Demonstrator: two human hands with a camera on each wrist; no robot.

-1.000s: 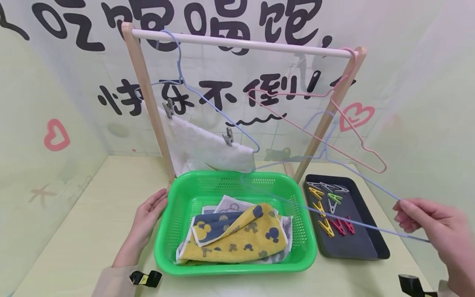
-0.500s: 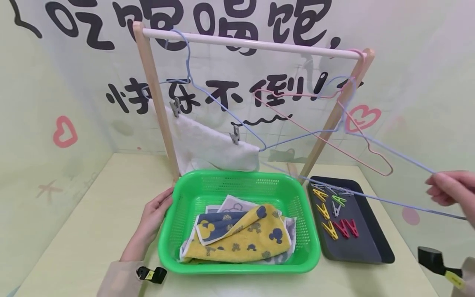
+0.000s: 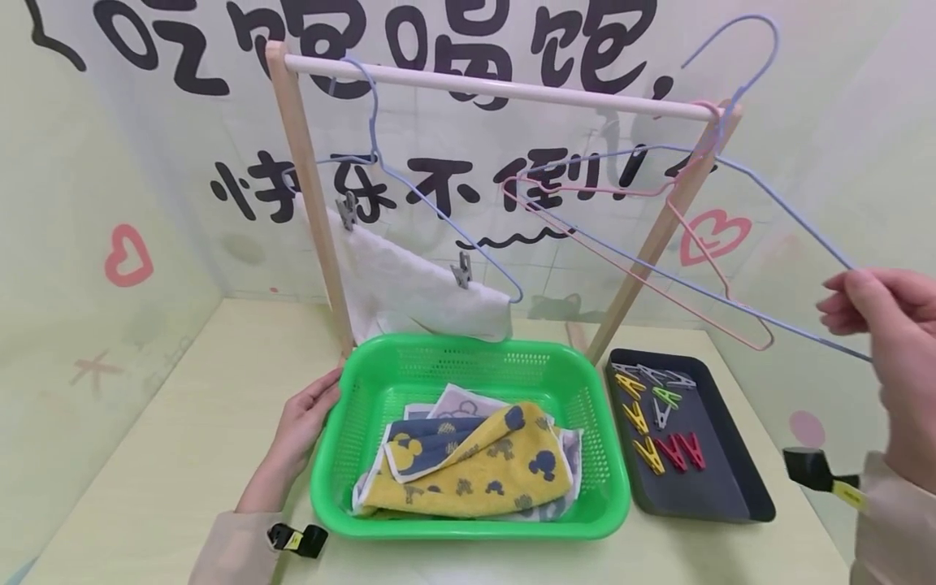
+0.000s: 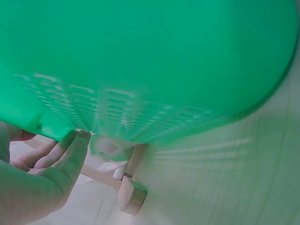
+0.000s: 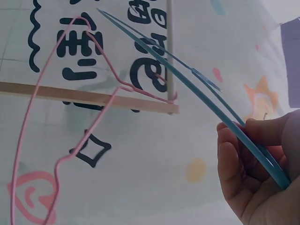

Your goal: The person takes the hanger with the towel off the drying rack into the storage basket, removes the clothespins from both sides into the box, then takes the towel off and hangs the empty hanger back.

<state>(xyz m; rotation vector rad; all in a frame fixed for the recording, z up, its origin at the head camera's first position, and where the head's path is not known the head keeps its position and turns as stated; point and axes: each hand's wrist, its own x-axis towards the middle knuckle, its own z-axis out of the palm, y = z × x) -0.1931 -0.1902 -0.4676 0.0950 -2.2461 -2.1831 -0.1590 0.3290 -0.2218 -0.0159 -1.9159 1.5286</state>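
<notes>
My right hand [image 3: 895,341] pinches the right end of a blue clothes hanger [image 3: 799,218] between thumb and fingers, with its hook up above the rail. In the right wrist view the same hand [image 5: 255,164] grips the hanger, seen nearly edge-on. The left hand [image 3: 301,424] rests against the left side of a green plastic basket [image 3: 616,487]. Its fingers [image 4: 70,152] lie fairly straight at the basket's rim in the left wrist view. Folded in the basket is a yellow and blue towel [image 3: 475,479], over a paler cloth.
A drying rack's white rail [image 3: 468,81] holds a pink hanger [image 3: 636,268] at right. A second blue hanger [image 3: 446,215] at left carries a white towel [image 3: 417,284] clipped by two grey clothespins. A dark tray [image 3: 717,479] of coloured clothespins stands right of the basket.
The right hand has lifted the blue hanger from low over the basket and tray up towards the rail's right end, its hook now above the rail. The left hand stays at the basket.
</notes>
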